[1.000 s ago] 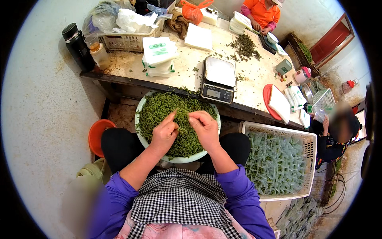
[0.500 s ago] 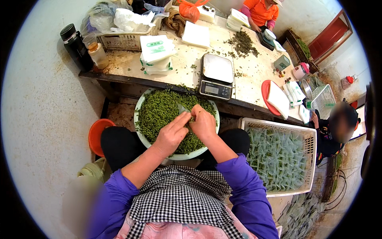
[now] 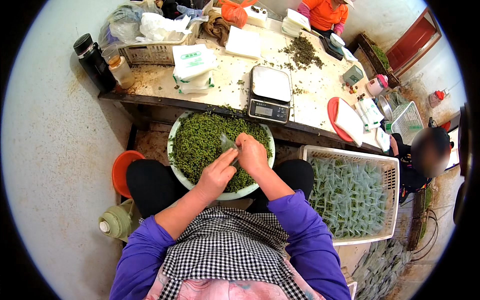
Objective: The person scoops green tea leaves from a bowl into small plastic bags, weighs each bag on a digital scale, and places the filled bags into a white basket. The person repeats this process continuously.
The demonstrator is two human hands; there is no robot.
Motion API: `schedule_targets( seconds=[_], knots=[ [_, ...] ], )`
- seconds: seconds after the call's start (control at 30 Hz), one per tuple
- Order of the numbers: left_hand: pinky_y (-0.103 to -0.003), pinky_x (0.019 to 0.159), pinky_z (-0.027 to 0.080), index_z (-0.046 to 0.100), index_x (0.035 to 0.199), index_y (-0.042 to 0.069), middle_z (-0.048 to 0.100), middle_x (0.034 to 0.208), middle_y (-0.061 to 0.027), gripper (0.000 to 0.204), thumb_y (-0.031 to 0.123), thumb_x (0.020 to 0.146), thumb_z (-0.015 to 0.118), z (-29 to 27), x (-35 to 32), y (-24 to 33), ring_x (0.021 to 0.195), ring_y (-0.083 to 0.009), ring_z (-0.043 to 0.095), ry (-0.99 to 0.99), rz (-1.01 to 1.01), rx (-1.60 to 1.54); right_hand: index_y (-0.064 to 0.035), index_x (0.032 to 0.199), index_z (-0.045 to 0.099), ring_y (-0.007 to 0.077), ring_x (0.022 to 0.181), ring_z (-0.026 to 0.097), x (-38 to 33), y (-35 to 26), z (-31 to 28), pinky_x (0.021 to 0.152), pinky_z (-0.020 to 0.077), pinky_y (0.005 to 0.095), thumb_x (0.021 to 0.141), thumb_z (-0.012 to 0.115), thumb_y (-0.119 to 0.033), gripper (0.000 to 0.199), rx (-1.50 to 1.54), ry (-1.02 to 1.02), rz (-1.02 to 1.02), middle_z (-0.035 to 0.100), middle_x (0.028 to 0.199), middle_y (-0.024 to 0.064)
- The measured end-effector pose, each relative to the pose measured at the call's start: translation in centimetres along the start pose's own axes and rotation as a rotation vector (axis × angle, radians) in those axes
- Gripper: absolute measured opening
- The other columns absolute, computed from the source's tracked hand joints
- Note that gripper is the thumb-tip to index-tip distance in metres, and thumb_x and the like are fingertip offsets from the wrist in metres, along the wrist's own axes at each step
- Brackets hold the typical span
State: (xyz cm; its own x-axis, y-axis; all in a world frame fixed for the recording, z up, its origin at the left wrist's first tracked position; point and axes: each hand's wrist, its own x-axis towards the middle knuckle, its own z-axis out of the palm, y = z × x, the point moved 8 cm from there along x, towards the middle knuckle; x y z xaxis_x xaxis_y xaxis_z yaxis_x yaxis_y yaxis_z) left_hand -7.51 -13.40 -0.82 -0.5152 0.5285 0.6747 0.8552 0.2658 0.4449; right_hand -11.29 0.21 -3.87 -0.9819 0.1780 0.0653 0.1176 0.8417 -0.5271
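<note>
Filled clear bags (image 3: 347, 202) crowd the white crate (image 3: 393, 200) at right; loose green berries (image 3: 200, 145) heap the basin (image 3: 239, 194) at centre, unbagged. Right hand (image 3: 252, 154), fingers curled and pinching, and left hand (image 3: 218, 172), fingers nearly straight, grip partly hidden, meet there on one small bag (image 3: 227, 143).

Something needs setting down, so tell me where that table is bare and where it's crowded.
Mostly bare: the table between the scale and the red tray, and between the scale and the white bag stack, barring scattered bits. Crowded: the left end, around the black bottle and basket.
</note>
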Motion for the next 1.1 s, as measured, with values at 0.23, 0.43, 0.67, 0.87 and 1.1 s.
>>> schedule_targets(
  seconds=[0.23,0.43,0.67,0.87,1.1],
  knots=[
    [-0.037,0.089,0.055,0.068,0.101,0.004,0.063,0.125,-0.0163,0.019,0.000,0.082,0.071,-2.9,2.0,-4.4,0.110,-0.0315,0.064,0.195,-0.382,-0.180,-0.0027,0.078,0.058,0.0109,0.063,0.053,2.8,6.2,-4.7,0.060,0.0468,0.0286,0.074,0.072,-0.006,0.015,0.535,0.233,0.079,0.058,0.069,0.0030],
    [-0.040,0.088,0.050,0.068,0.096,0.005,0.064,0.117,-0.0090,0.015,0.003,0.082,0.071,0.2,3.2,-9.4,0.111,-0.0279,0.059,-0.002,-0.484,-0.005,0.0011,0.102,0.055,0.0128,0.073,0.060,8.8,9.2,-8.2,0.060,0.0504,0.0259,0.089,0.062,-0.003,0.015,1.304,0.570,0.291,0.062,0.093,0.0096],
    [-0.041,0.087,0.048,0.069,0.091,0.005,0.061,0.100,-0.0074,0.023,0.007,0.070,0.078,4.7,5.5,-10.8,0.100,-0.0294,0.057,-0.246,-0.368,0.164,0.0022,0.110,0.057,0.0116,0.069,0.059,9.1,12.8,-4.3,0.059,0.0468,0.0233,0.091,0.059,-0.004,0.021,1.032,0.447,0.377,0.063,0.095,0.0076],
    [-0.042,0.087,0.045,0.070,0.085,0.007,0.060,0.095,-0.0071,0.024,0.011,0.065,0.081,6.7,5.4,-10.9,0.100,-0.0277,0.056,-0.468,-0.204,0.319,-0.0012,0.103,0.062,0.0074,0.061,0.056,4.4,13.6,-3.7,0.055,0.0418,0.0207,0.091,0.060,-0.005,0.012,1.168,0.336,0.380,0.066,0.086,0.0049],
    [-0.040,0.077,0.048,0.067,0.084,0.005,0.065,0.088,-0.0070,0.017,0.011,0.073,0.079,3.0,6.2,-10.2,0.090,-0.0278,0.060,-0.240,-0.492,0.111,-0.0017,0.102,0.062,0.0070,0.058,0.054,1.9,15.0,-3.8,0.052,0.0397,0.0208,0.092,0.059,-0.003,0.011,1.283,0.416,0.330,0.068,0.086,0.0064]
  ],
)
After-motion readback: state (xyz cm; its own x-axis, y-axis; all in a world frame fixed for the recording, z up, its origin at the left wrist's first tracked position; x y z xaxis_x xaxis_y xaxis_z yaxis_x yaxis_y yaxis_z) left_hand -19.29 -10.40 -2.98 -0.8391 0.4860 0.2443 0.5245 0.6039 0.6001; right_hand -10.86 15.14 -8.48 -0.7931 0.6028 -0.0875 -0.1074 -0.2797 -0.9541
